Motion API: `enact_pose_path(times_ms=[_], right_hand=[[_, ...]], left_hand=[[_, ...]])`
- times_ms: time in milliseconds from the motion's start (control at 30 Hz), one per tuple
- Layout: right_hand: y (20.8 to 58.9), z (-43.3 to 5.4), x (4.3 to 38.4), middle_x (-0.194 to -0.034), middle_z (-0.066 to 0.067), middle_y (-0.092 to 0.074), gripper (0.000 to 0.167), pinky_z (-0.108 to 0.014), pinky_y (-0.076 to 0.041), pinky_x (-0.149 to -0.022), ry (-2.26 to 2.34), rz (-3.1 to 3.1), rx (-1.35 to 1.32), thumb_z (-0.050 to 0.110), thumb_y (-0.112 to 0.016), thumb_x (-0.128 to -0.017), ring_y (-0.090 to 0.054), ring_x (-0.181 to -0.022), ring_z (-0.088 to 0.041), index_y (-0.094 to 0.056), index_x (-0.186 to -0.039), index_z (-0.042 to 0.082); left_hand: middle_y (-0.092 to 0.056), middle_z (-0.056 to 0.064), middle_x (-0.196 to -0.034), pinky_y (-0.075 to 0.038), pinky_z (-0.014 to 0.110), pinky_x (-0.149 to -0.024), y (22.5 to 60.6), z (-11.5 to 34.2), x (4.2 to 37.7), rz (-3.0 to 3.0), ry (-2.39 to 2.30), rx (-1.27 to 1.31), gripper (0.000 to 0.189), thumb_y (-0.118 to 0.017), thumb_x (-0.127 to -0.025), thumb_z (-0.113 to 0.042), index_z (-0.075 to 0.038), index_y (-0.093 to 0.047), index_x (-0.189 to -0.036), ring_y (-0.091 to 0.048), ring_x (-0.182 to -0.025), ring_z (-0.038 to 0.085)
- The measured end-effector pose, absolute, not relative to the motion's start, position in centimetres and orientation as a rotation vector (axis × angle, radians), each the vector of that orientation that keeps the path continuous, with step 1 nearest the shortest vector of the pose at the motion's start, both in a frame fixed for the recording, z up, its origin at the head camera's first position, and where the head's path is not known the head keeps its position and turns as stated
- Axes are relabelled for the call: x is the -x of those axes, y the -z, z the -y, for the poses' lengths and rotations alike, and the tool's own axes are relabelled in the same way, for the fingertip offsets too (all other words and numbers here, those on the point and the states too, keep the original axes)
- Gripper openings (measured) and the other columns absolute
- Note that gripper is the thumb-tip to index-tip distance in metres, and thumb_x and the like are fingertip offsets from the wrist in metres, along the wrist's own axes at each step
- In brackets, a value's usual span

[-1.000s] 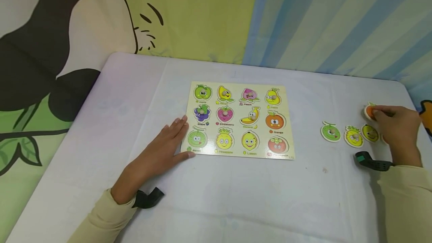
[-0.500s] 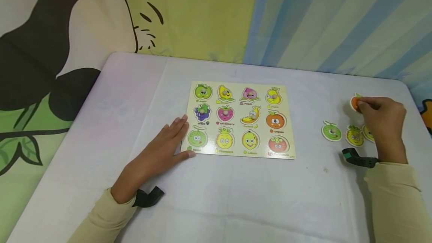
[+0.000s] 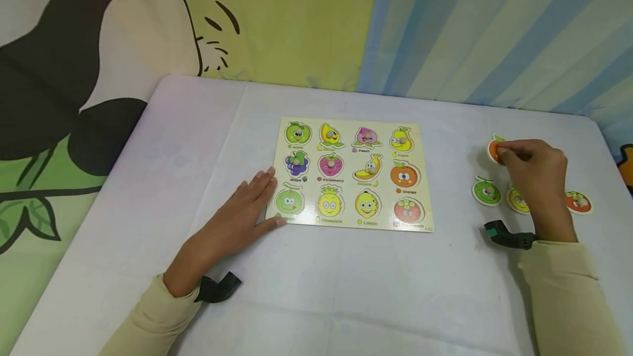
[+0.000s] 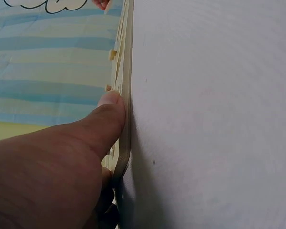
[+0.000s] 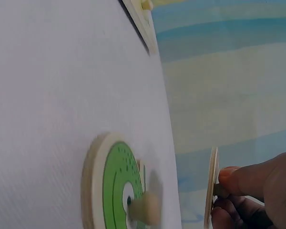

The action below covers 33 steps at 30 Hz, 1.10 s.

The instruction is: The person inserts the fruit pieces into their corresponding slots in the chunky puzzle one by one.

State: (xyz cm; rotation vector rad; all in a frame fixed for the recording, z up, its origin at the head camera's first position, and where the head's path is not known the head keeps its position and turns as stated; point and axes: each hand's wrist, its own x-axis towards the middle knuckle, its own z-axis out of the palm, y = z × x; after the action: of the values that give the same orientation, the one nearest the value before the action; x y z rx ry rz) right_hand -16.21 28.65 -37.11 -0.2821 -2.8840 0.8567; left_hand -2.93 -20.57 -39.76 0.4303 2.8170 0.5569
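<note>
My right hand (image 3: pixel 539 180) pinches an orange-fruit puzzle piece (image 3: pixel 493 150) by its knob, thumb against fingers. In the right wrist view the piece (image 5: pixel 211 191) stands edge-on, raised over the table. My left hand (image 3: pixel 237 213) lies with fingers extended along the left edge of the fruit puzzle board (image 3: pixel 348 202); its thumb (image 4: pixel 107 117) rests on the board's edge in the left wrist view. Knobbed pieces such as the apple (image 3: pixel 298 133) and strawberry (image 3: pixel 330 166) sit in the board. Its orange picture (image 3: pixel 404 177) and whole bottom row show no knobs.
Right of the board, a melon piece (image 3: pixel 487 191), a pineapple piece (image 3: pixel 516 200) and a persimmon piece (image 3: pixel 577 202) lie on the white-covered table (image 3: pixel 356 284). My right hand partly covers the pineapple and hides the lemon piece. A striped curtain (image 3: pixel 475 26) hangs behind.
My right hand has carried the orange piece leftward and slightly away from me, uncovering the persimmon piece and covering the lemon. My left hand stays in place.
</note>
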Motion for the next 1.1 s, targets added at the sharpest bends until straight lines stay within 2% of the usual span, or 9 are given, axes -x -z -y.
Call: enact_pose_path(times_ms=[300, 567, 1100], right_hand=[[37.1, -24.1, 14.8, -0.110, -0.020, -0.060, 0.020, -0.004, -0.036, -0.060, -0.940, 2.900, -0.076, 0.007, -0.060, -0.096, -0.056, -0.094, -0.029, -0.070, -0.106, -0.007], [37.4, -20.9, 14.0, -0.103, -0.014, -0.062, 0.014, -0.016, -0.043, -0.055, -0.975, 2.893, -0.300, -0.001, -0.065, -0.091, -0.055, -0.085, -0.025, -0.074, -0.101, -0.003], [37.1, -19.0, 13.7, -0.098, -0.012, -0.063, 0.014, -0.013, -0.043, -0.060, -1.040, 2.872, -0.459, -0.003, -0.069, -0.088, -0.058, -0.081, -0.024, -0.075, -0.099, -0.001]], left_hand=[[-0.010, 0.010, -0.162, -0.012, 0.048, -0.117, 39.8, 20.6, 2.9, -2.836, -0.563, -0.442, 0.086, -0.066, -0.092, -0.041, 0.002, -0.023, -0.152, -0.005, -0.148, 0.027], [-0.010, 0.010, -0.162, -0.012, 0.049, -0.117, 39.8, 20.6, 2.9, -2.834, -0.565, -0.444, 0.086, -0.066, -0.092, -0.041, 0.003, -0.023, -0.152, -0.006, -0.148, 0.028], [-0.009, 0.010, -0.162, -0.011, 0.049, -0.117, 39.7, 20.5, 2.9, -2.823, -0.572, -0.433, 0.086, -0.066, -0.092, -0.041, 0.002, -0.022, -0.152, -0.004, -0.148, 0.026]])
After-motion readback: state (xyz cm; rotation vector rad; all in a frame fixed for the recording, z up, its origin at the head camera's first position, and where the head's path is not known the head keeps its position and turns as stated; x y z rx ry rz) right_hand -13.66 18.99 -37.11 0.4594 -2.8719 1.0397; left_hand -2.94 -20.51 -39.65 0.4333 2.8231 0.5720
